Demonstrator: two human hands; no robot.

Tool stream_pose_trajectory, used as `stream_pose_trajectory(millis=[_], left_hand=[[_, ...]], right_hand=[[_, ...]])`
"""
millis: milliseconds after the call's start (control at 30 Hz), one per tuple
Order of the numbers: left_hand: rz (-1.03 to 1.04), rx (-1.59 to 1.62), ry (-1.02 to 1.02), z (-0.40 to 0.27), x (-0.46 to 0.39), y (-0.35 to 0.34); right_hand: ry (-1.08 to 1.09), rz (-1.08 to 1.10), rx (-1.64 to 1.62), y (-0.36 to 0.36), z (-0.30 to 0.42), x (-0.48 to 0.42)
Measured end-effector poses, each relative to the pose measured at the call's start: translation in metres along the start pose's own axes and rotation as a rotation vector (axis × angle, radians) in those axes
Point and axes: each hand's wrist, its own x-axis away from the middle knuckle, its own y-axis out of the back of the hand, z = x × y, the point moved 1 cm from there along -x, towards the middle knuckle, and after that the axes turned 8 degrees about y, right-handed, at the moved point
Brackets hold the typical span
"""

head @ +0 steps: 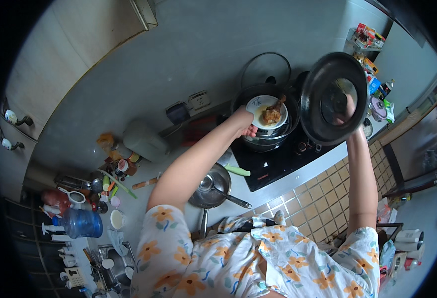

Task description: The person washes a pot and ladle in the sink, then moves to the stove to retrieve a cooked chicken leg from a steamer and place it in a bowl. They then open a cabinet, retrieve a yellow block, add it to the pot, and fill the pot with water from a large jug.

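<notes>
My left hand (247,126) grips the rim of a small white plate (266,101), on which lie a browned drumstick (271,114) and some pale liquid. The plate is over a dark steamer pot (296,108) with a glass part, on a black cooktop (261,175). Raised to the right of the pot, a large dark lid (309,115) is held by my right hand (357,131); the lid mostly covers that hand, so its grip is largely hidden.
Behind the pot, a glass lid (266,59) leans on the wall. Left of the cooktop are a green-handled knife (238,170), a metal pan (216,195) holding a ladle, and a rolling pin (145,183). Farther left stands a blue water jug (82,223); jars and packets crowd the right corner.
</notes>
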Motion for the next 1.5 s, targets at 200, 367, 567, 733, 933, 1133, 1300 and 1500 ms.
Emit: stream_pose_trajectory(millis=[200,367,567,733,933,1133,1300,1500], left_hand=[[-0.033,0.154,0.08,0.005,-0.089,-0.01],[-0.08,0.16,0.111,0.008,-0.112,-0.032],[-0.252,-0.123,0.053,0.015,-0.104,-0.008],[-0.413,-0.446,-0.147,0.018,-0.001,0.029],[-0.622,-0.303,-0.321,0.083,0.051,0.06],[-0.496,-0.106,-0.323,0.114,0.105,0.038],[-0.469,0.005,-0.306,0.139,0.127,0.029],[-0.484,0.145,-0.244,0.171,0.148,0.031]], right_hand=[[0.093,-0.107,0.052,-0.072,0.006,-0.016],[0.125,-0.087,0.399,-0.065,-0.012,-0.06],[0.59,-0.109,1.135,-0.109,-0.042,-0.08],[0.758,-0.07,1.377,-0.139,-0.08,-0.071],[0.949,0.025,1.57,-0.166,-0.128,-0.073],[0.919,0.045,1.661,-0.169,-0.139,-0.07],[0.992,0.043,1.645,-0.169,-0.145,-0.064],[1.024,0.117,1.675,-0.168,-0.143,-0.066]])
